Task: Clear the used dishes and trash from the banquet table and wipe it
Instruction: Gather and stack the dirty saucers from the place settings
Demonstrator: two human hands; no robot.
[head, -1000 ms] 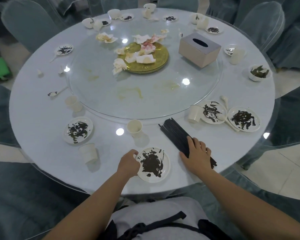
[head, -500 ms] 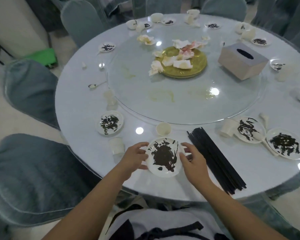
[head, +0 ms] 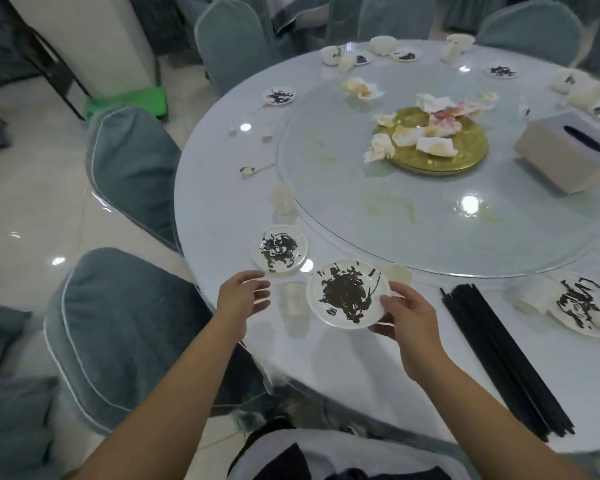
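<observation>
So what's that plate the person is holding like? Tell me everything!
The plate is small, round and white, glossy like china, with a raised rim. Dark smears and bits of leftover food cover its middle. It tilts slightly, seemingly lifted near the table edge. The right hand grips its right rim; the left hand is apart, not touching.

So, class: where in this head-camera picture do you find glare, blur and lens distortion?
Head view: ceiling-light glare spots on the glass turntable and floor tiles; motion blur softens the left hand and near chairs; the wide lens bows the table edge.

One head-worn view — looking forward and down, close over the round table's (head: pixel 222 209) near edge.
</observation>
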